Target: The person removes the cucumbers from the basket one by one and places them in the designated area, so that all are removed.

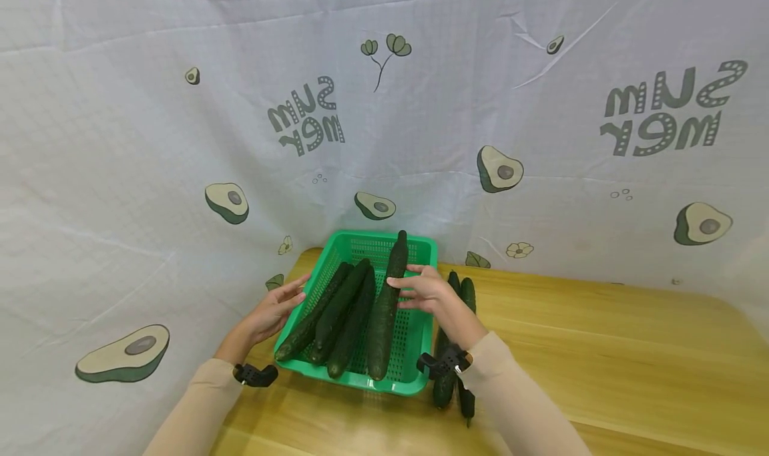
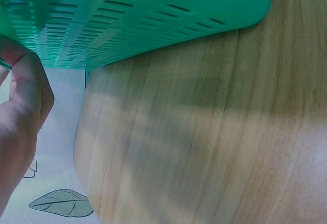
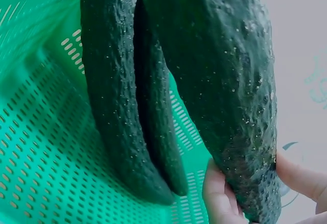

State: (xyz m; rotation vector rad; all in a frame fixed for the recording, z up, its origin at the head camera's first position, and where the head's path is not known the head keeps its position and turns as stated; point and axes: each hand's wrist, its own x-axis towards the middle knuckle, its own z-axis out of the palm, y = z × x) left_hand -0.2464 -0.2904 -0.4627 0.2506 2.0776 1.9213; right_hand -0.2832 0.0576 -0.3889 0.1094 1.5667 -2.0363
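Note:
A green plastic basket (image 1: 414, 384) with slotted walls stands on the table. My left hand (image 1: 272, 314) grips its left rim; in the left wrist view the bent fingers (image 2: 28, 73) meet the basket wall. Between thumb and fingers, my right hand (image 1: 428, 292) holds a long dark green cucumber (image 1: 383, 329) over the basket's right half. Its narrow end points to the back rim; whether its near end touches the basket, I cannot tell. Several other cucumbers (image 1: 342, 306) lie side by side in the left half. The right wrist view shows the held cucumber (image 3: 219, 71) close up, bumpy and pinched near one end.
More cucumbers (image 1: 444, 382) lie on the wooden table (image 1: 601, 356) just right of the basket, partly hidden under my right forearm. A white cloth (image 1: 432, 122) with avocado prints hangs behind the table and along its left side.

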